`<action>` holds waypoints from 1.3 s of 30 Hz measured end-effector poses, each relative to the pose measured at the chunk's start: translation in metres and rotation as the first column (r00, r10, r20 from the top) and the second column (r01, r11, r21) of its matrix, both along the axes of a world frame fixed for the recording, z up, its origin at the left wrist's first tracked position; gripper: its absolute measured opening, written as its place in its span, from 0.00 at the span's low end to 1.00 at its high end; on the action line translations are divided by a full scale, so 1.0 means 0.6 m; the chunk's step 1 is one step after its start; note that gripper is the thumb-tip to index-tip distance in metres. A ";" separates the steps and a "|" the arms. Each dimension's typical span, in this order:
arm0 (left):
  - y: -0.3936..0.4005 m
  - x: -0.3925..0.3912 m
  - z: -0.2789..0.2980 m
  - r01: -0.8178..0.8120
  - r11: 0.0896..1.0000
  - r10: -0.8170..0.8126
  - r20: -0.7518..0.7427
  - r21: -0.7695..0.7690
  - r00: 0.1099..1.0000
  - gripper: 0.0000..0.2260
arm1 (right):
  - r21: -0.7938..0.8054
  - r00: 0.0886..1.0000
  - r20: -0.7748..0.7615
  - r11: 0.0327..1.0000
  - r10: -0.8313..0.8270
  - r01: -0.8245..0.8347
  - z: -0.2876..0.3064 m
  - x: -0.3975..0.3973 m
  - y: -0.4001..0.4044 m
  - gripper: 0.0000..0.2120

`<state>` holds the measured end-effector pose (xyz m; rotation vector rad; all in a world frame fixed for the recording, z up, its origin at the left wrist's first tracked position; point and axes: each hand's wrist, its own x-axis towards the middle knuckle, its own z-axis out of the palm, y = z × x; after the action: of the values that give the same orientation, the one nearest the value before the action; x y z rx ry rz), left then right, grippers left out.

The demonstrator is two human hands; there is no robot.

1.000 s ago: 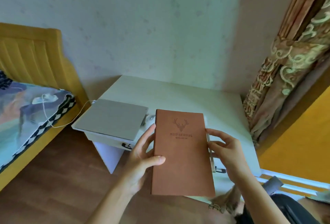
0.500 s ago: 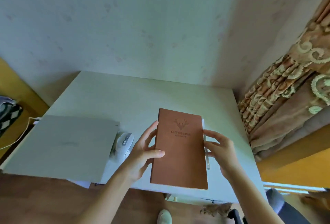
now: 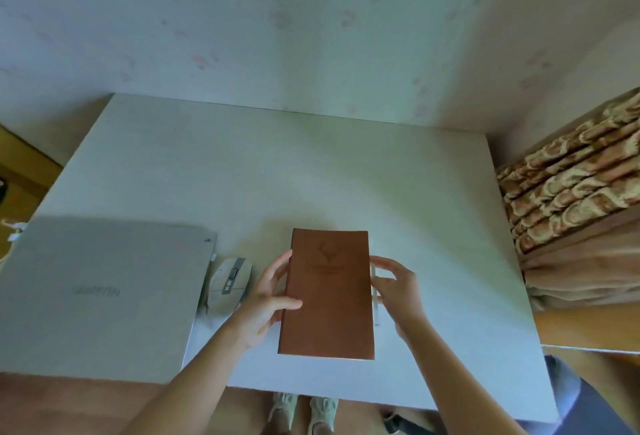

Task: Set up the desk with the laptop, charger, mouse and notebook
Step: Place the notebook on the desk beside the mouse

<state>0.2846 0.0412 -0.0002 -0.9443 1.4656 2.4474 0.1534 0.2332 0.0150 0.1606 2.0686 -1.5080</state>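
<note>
Both hands, left (image 3: 266,299) and right (image 3: 398,290), pinch the notebook (image 3: 327,296) by its edges; a pen-like stick (image 3: 374,290), seemingly loose alongside, could roll off the desk (image 3: 277,174)

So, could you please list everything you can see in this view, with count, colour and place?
White rectangular desk: one, white, against the wall.
Closed silver laptop: one, silver-grey, desk's left front.
White computer mouse: one, white with grey wheel, right of the laptop.
Brown leather-look notebook: one, brown, desk's front centre.
White pen: one, white, along the notebook's right edge.
Patterned curtain: one, beige-brown, right.
Shoes: two, pale, below the desk.
Left hand: on the notebook's left edge.
Right hand: at its right edge.
</note>
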 end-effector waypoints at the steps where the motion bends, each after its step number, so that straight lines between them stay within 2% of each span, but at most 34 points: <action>1: -0.005 0.000 -0.007 0.004 1.000 -0.004 0.015 0.008 1.000 0.38 | 0.010 1.000 0.011 1.000 -0.001 0.001 -0.007 0.000 -0.002 0.18; 7: -0.031 -0.005 -0.032 0.067 0.998 -0.066 0.075 -0.010 0.995 0.33 | 0.092 0.999 0.039 0.996 -0.017 0.013 -0.037 0.005 -0.004 0.17; 10: -0.039 -0.014 -0.032 0.103 0.992 -0.091 0.163 -0.067 0.982 0.28 | 0.208 0.995 -0.097 0.978 0.027 -0.006 -0.052 0.016 -0.005 0.15; 12: -0.042 -0.022 -0.034 0.109 0.973 -0.057 0.244 -0.205 0.968 0.26 | 0.291 0.982 -0.179 0.957 0.054 0.000 -0.059 0.026 -0.007 0.15; 14: -0.045 -0.027 -0.040 0.117 0.925 -0.007 0.292 -0.361 0.956 0.24 | 0.351 0.970 -0.229 0.936 0.076 0.010 -0.063 0.036 -0.009 0.16; 18: -0.049 -0.036 -0.044 0.127 0.867 0.025 0.297 -0.483 0.955 0.13 | 0.422 0.953 -0.273 0.907 0.132 -0.005 -0.068 0.046 -0.012 0.15; 21: -0.048 -0.041 -0.048 0.168 0.810 0.019 0.312 -0.562 0.950 0.12 | 0.458 0.941 -0.284 0.888 0.183 -0.035 -0.068 0.049 -0.013 0.16; 24: -0.051 -0.042 -0.052 0.219 0.683 0.018 0.315 -0.697 0.949 0.14 | 0.469 0.938 -0.285 0.882 0.199 -0.045 -0.065 0.048 -0.015 0.16; 26: -0.053 -0.044 -0.046 0.216 0.643 0.008 0.289 -0.735 0.957 0.14 | 0.475 0.936 -0.282 0.878 0.211 -0.055 -0.060 0.047 -0.016 0.16; 29: -0.055 -0.051 -0.030 0.211 0.656 -0.050 0.237 -0.725 0.970 0.13 | 0.497 0.917 -0.315 0.866 0.246 -0.061 -0.045 0.051 -0.020 0.14; 31: -0.053 -0.058 -0.015 0.241 0.629 -0.115 0.218 -0.739 0.969 0.11 | 0.520 0.896 -0.355 0.853 0.266 -0.048 -0.031 0.055 -0.022 0.13; 36: -0.028 -0.078 0.036 0.310 0.476 -0.271 0.198 -0.823 0.942 0.04 | 0.588 0.809 -0.469 0.809 0.355 -0.014 0.022 0.067 -0.023 0.12; 39: -0.002 -0.085 0.077 0.311 0.350 -0.356 0.182 -0.884 0.917 0.03 | 0.582 0.720 -0.589 0.810 0.366 0.065 0.060 0.076 -0.016 0.10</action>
<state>0.2336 0.0401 0.0462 -0.5445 2.7444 1.2248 0.1990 0.2236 0.0508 -0.4230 3.0022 -0.8310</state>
